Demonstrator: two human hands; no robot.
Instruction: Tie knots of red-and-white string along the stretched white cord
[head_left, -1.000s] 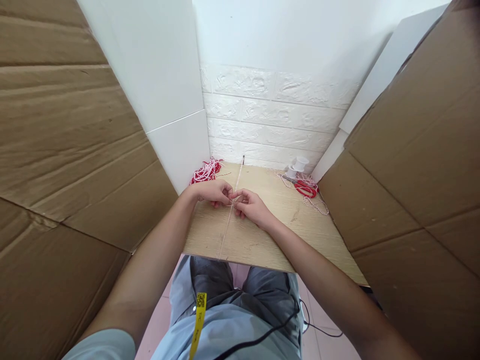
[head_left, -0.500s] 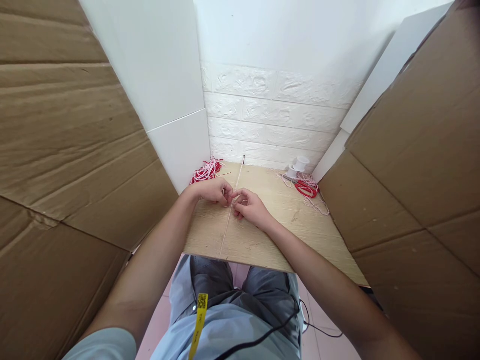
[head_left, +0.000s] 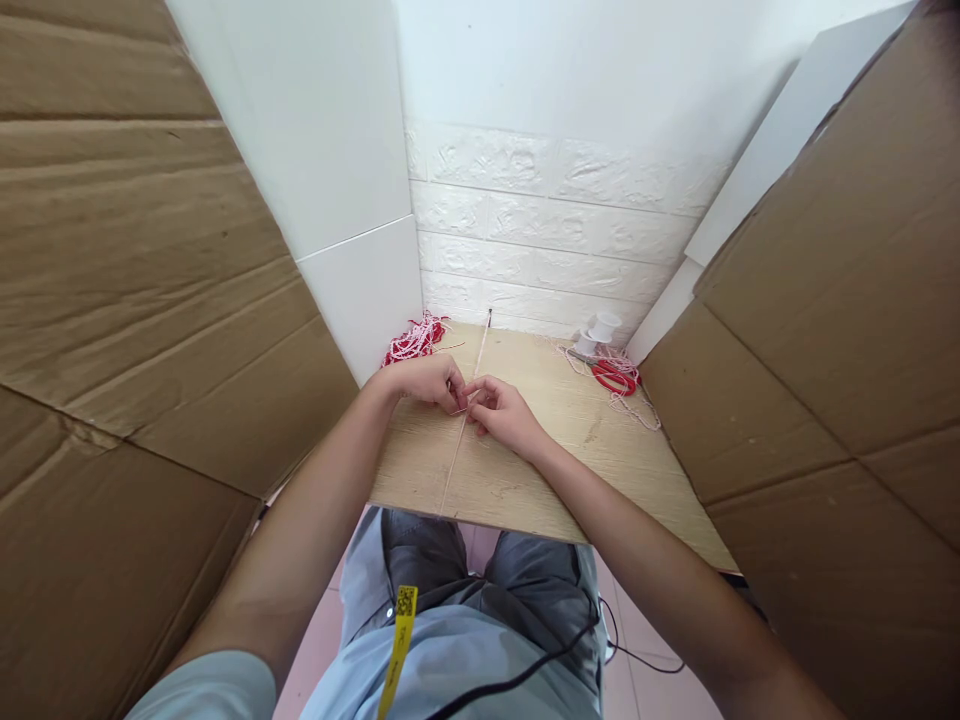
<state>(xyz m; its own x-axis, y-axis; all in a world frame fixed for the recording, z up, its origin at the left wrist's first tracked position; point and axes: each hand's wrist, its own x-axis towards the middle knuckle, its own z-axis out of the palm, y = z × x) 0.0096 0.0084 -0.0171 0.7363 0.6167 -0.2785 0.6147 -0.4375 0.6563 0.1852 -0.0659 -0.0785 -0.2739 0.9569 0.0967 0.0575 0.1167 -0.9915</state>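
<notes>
A pale cord (head_left: 454, 464) runs taut along the wooden board (head_left: 525, 490), from a small dark fixing (head_left: 489, 318) at the wall to the near edge. Over its middle, my left hand (head_left: 436, 382) and my right hand (head_left: 501, 412) meet, fingertips almost touching. Both hands have their fingers curled into a pinch. A thin pale strand shows between the fingertips, beside the taut cord; its ends are hidden by the fingers.
A heap of red and pink-white cord (head_left: 417, 338) lies at the back left. Red-handled scissors (head_left: 615, 378), white spools (head_left: 603, 326) and loose pink cord lie at the back right. Cardboard walls (head_left: 150, 250) stand on both sides, with a white brick wall behind.
My right hand's fingers have closed in a little more at the cord, and the thin strand between the hands has shifted slightly. My left hand has hardly moved.
</notes>
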